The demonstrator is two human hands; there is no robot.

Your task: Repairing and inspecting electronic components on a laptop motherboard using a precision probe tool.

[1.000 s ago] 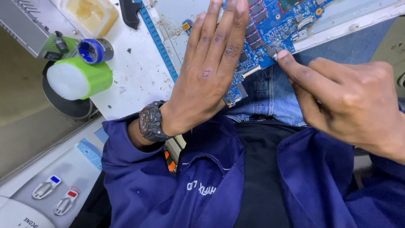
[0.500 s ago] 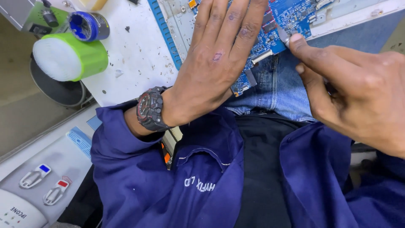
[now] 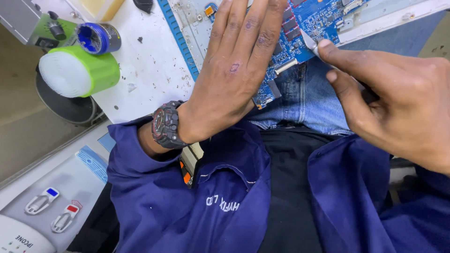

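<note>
Circuit board [image 3: 318,18] under flat open left hand [image 3: 234,75], right hand [image 3: 393,103] pinching blade [image 3: 309,41], blue-filled pot [image 3: 96,38] nearby

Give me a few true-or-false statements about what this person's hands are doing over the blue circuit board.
1. The left hand lies flat, fingers straight, on the blue circuit board. True.
2. The right hand is empty. False: it pinches a thin metal blade, tip at the board.
3. A dark wristwatch sits on the left wrist. True.
4. The green round plastic container stands on the board. False: it lies at the white worktable's edge, left of the board.
5. The sleeves are red. False: dark blue.
</note>
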